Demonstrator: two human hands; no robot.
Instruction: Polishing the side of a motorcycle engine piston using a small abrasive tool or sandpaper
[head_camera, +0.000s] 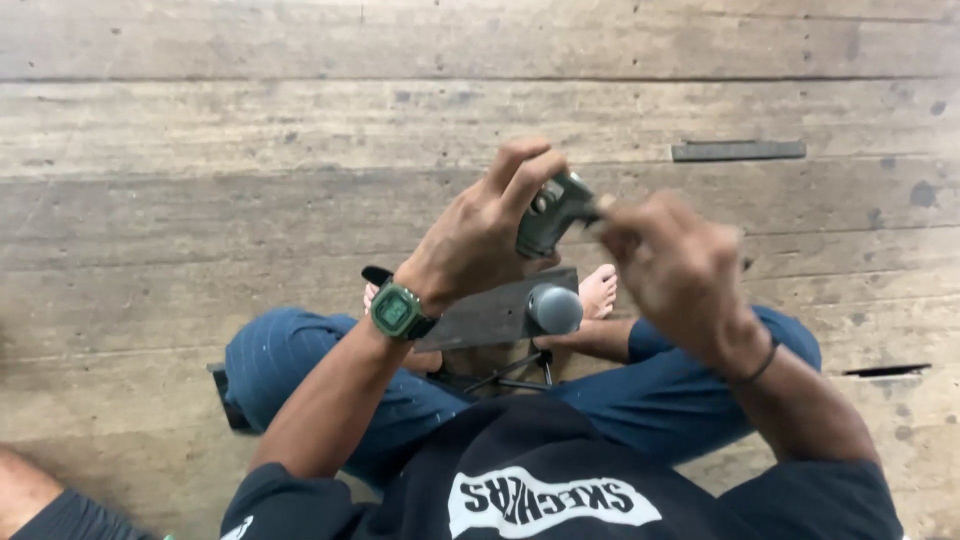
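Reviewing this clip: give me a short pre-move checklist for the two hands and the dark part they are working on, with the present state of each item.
1. Left hand grips the dark green metal part: ok.
2. Right hand meets the part's right end: ok, though blurred.
3. What the right fingers pinch: cannot tell, too blurred.
4. Part held above the grey metal plate, not resting on it: ok.
5. Round grey knob stands apart from both hands: ok.
6. Bare feet lie under the work: not ok if the part drops.
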